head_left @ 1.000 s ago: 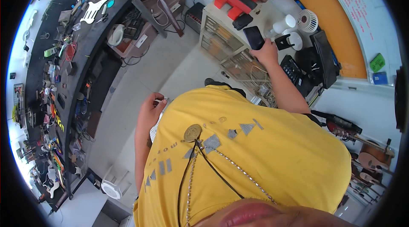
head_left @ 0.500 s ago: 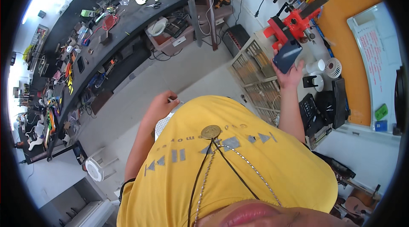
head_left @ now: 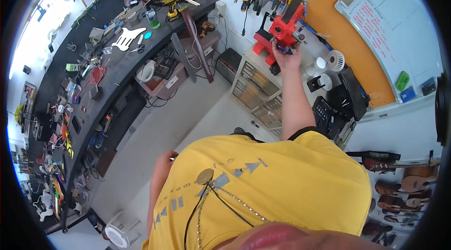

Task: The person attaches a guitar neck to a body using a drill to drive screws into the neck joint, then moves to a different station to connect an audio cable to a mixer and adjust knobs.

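My right hand (head_left: 289, 60) reaches out to a red bench tool (head_left: 283, 30) with a dark bar across its top, on a cabinet. Its fingers are closed round a slim dark blue phone (head_left: 284, 51), seen nearly edge-on against the red body. Whether the phone touches the tool I cannot tell. Low at my left side, my left hand (head_left: 164, 161) hangs beside my yellow shirt (head_left: 263, 170). The shirt hides most of its fingers, and what they hold, if anything, does not show.
A long dark workbench (head_left: 112, 88) crowded with tools curves along the left. Beside the red tool stand a white cup (head_left: 317, 66) and a small white fan (head_left: 335, 61). Hand tools hang on the wall; a whiteboard (head_left: 390, 24) is at right. A white stool (head_left: 117, 233) stands lower left.
My right hand has brought the phone up against the red tool, turning it from broadside to nearly edge-on. My left hand has dropped lower and partly behind my shirt. The view has swung right.
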The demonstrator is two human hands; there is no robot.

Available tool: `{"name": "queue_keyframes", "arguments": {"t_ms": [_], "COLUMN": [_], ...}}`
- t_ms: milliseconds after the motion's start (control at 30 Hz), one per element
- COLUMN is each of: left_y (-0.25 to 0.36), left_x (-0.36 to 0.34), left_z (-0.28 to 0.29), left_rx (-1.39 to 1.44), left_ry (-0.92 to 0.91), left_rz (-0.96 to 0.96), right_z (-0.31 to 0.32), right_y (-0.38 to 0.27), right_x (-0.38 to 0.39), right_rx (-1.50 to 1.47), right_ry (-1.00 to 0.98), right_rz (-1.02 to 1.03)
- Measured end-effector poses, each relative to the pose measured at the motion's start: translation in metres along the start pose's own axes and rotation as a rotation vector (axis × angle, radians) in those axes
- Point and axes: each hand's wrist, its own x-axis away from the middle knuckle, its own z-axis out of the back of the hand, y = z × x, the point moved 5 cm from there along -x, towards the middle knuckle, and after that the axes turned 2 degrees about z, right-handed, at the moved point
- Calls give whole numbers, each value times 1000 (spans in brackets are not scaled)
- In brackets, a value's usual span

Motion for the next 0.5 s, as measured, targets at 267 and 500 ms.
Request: {"name": "queue_keyframes", "arguments": {"t_ms": [267, 500], "left_y": [9, 12], "left_x": [-11, -30], "left_z": [18, 9], "left_rx": [-125, -82], "left_ry": [-27, -68], "left_rz": [42, 13], "right_z": [33, 84], "right_y": [32, 3], "right_x": [65, 128], "right_rx": [-97, 240], "right_ry": [-107, -181], "right_rz": [-87, -404]}}
